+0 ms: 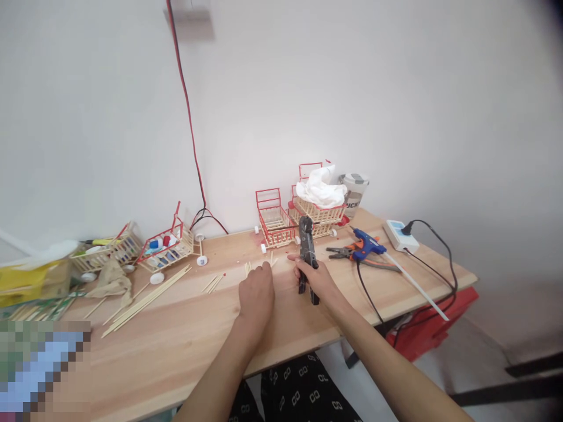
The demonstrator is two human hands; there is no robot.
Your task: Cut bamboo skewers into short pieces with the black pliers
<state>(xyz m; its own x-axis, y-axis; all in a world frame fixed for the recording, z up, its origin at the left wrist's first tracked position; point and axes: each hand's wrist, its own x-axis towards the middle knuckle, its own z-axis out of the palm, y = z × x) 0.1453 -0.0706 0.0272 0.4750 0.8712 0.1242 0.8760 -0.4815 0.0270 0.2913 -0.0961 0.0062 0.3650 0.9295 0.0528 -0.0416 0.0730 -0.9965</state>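
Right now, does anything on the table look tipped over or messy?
Yes. At the left, a little stick cart leans tilted instead of standing level like the middle cart. White wheels lie loose beside it, and long sticks are scattered nearby. The right hand grips black pliers.

The wooden table [176, 351] carries short sticks [248, 268] mid-table, long skewers [145, 302] at nine o'clock, stick carts [277, 225] at twelve, a glue gun [367, 245] and pliers [341, 253] at two.

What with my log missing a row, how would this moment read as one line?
left hand: touching short sticks | right hand: gripping pliers | nearby: stick cart, glue gun
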